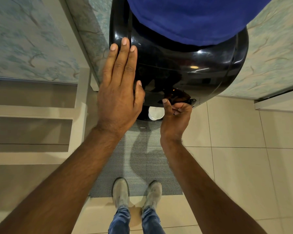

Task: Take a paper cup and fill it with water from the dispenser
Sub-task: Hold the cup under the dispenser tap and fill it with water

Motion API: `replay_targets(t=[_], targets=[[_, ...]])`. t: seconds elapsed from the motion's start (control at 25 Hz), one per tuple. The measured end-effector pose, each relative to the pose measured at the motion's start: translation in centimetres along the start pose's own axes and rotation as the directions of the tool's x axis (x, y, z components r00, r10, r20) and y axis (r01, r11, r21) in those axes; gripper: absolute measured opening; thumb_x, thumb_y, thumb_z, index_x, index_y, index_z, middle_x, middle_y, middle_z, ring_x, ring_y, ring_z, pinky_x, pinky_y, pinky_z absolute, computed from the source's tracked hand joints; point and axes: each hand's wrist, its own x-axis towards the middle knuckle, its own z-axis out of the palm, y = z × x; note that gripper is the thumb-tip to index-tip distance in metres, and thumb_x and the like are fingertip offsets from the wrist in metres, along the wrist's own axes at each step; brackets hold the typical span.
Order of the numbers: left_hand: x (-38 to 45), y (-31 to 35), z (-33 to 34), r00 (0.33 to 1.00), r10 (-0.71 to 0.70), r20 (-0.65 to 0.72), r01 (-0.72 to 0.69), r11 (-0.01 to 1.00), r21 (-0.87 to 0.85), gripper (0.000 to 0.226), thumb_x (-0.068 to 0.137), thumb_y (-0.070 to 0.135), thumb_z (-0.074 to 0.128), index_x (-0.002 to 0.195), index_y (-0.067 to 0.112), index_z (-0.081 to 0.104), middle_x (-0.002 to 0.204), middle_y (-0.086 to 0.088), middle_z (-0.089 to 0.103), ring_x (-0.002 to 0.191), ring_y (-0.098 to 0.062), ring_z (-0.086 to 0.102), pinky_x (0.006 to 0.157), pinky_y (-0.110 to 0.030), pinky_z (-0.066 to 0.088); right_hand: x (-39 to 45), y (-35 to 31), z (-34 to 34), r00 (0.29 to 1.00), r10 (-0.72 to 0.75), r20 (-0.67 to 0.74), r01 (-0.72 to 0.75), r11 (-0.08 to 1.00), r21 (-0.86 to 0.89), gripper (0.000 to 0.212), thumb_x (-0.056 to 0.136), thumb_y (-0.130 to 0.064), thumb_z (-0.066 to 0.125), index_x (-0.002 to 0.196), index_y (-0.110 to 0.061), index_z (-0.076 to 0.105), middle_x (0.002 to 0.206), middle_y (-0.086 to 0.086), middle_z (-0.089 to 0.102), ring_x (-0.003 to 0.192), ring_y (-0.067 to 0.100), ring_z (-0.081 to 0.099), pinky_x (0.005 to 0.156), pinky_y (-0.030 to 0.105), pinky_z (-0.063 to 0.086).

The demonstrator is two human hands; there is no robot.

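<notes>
The black glossy water dispenser stands in front of me, with a blue-covered bottle on top. A white paper cup stands upright in the recess under the dispenser's front edge, seen from above and partly hidden by that edge. My left hand lies flat against the dispenser's left side with fingers stretched out, holding nothing. My right hand is just right of the cup, fingers curled around the black tap lever, one fingertip touching the front edge. Whether water is flowing I cannot tell.
A grey woven mat lies on the beige tiled floor, and my two shoes stand on its near edge. Beige steps or shelves run along the left. Patterned blue-green wall panels flank the dispenser.
</notes>
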Motion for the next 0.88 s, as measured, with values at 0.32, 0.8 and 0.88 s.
replay_targets(t=[0.32, 0.8, 0.88], targets=[[0.0, 0.1, 0.0, 1.0, -0.002, 0.003, 0.002, 1.0, -0.003, 0.063, 0.1, 0.013, 0.053, 0.158, -0.004, 0.034, 0.167, -0.021, 0.031, 0.157, -0.04, 0.024, 0.129, -0.048, 0.024, 0.0, -0.1, 0.0, 1.0, -0.001, 0.004, 0.001, 1.0, -0.008, 0.033, 0.086, -0.01, 0.081, 0.087, -0.02, 0.05, 0.09, 0.008, 0.057, 0.08, 0.012, 0.056, 0.077, 0.015, 0.05], [0.0, 0.1, -0.2, 1.0, -0.01, 0.009, 0.01, 1.0, -0.024, 0.063, 0.1, 0.011, 0.053, 0.158, -0.002, 0.035, 0.167, -0.019, 0.031, 0.157, -0.037, 0.022, 0.128, -0.048, 0.026, -1.4, 4.9, -3.9, 0.971, 0.121, 0.204, -0.049, 0.944, -0.327, 0.04, 0.087, -0.032, 0.082, 0.111, -0.017, 0.052, 0.112, 0.002, 0.059, 0.103, 0.019, 0.062, 0.081, 0.023, 0.047], [0.0, 0.1, -0.3, 1.0, -0.007, 0.008, 0.007, 1.0, -0.025, 0.063, 0.1, 0.011, 0.053, 0.158, -0.002, 0.035, 0.167, -0.019, 0.031, 0.157, -0.037, 0.022, 0.129, -0.047, 0.026, -1.0, 7.1, -4.2, 0.945, 0.224, 0.24, -0.094, 0.885, -0.455, 0.061, 0.082, -0.037, 0.085, 0.126, -0.02, 0.047, 0.128, 0.003, 0.053, 0.115, 0.025, 0.059, 0.086, 0.026, 0.049]])
